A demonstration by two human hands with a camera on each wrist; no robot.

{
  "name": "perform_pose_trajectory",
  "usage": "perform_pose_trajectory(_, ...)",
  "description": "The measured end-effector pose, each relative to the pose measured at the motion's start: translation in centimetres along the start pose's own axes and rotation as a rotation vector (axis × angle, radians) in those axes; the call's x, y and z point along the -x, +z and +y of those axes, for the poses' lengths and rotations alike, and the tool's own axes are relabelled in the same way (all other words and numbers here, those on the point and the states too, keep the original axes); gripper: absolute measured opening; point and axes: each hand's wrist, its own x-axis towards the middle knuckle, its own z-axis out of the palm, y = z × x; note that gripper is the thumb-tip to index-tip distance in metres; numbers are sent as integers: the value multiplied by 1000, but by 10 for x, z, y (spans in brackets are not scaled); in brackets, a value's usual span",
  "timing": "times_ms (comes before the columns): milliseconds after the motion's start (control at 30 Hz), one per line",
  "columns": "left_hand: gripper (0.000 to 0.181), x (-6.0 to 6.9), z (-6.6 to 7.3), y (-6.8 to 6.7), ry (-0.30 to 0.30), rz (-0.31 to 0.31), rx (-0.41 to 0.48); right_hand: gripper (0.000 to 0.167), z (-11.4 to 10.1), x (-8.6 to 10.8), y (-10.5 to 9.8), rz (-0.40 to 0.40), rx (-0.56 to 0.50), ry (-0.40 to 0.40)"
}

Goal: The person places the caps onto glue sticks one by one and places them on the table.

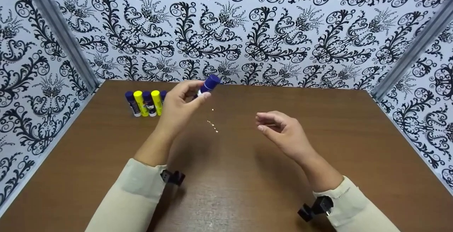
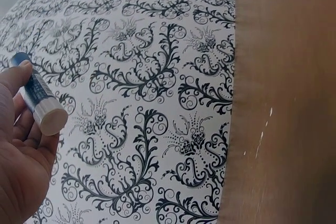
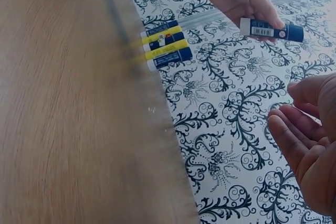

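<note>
A glue stick [image 1: 211, 82] with a dark blue cap and a white base is pinched between the thumb and fingers of my left hand [image 1: 178, 106], raised above the table and tilted. Its white base end [image 2: 51, 118] faces the left wrist camera. My right hand [image 1: 285, 133] hovers to the right over the table, fingers loosely bent, with nothing in it. In the right wrist view, the held glue stick [image 3: 270, 29] shows a barcode on its label. Behind my left hand stands a row of several upright sticks, alternating dark blue [image 1: 148, 103] and yellow [image 1: 156, 102].
The brown table [image 1: 233, 175] carries a few small pale marks [image 1: 213, 125] near its middle. A white wall covering with black scrolls [image 1: 226, 23] encloses the back and sides. Grey metal posts [image 1: 60, 30] stand at the corners. My left hand partly hides the row's right end.
</note>
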Motion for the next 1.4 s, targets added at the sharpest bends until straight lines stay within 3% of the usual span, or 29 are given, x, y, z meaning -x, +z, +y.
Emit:
perform_pose_trajectory(233,32,-4,-3,-11,-42,75,27,30,5,-1,0,-5,18,7)
perform_pose_trajectory(467,33,-9,-4,-21,-39,144,24,33,11,-2,-2,-15,35,10)
perform_pose_trajectory(767,37,-12,4,-42,-74,235,76,37,18,-1,-5,-40,99,8)
perform_pose_trajectory(933,37,-13,2,-57,-129,298,37,38,20,4,-10,-41,136,26)
perform_pose_trajectory(1200,39,-15,-6,-85,-230,344,4,37,19,7,-15,-48,167,41)
perform_pose_trajectory(1400,39,-16,-19,-104,-248,378,-63,37,14,6,-10,-73,165,27)
